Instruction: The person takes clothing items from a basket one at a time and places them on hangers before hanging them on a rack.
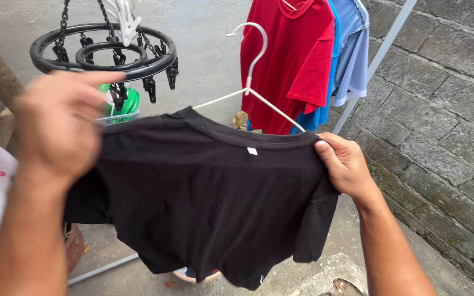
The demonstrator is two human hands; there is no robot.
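A black t-shirt (209, 203) is held up in front of me, neck toward the top, with a small white tag at the collar. A white wire hanger (252, 82) pokes out of the neck opening, its hook up. My right hand (344, 164) grips the shirt's right shoulder, where the hanger's arm ends. My left hand (56, 129) is blurred and raised by the shirt's left shoulder; its fingers are apart and whether it pinches the cloth is hidden.
A black round clip hanger (105, 49) with pegs dangles at the upper left. A red t-shirt (292, 55) and blue garments (352, 49) hang on a white rack (379, 52). A stone wall (445, 126) runs along the right. A green object sits behind the clips.
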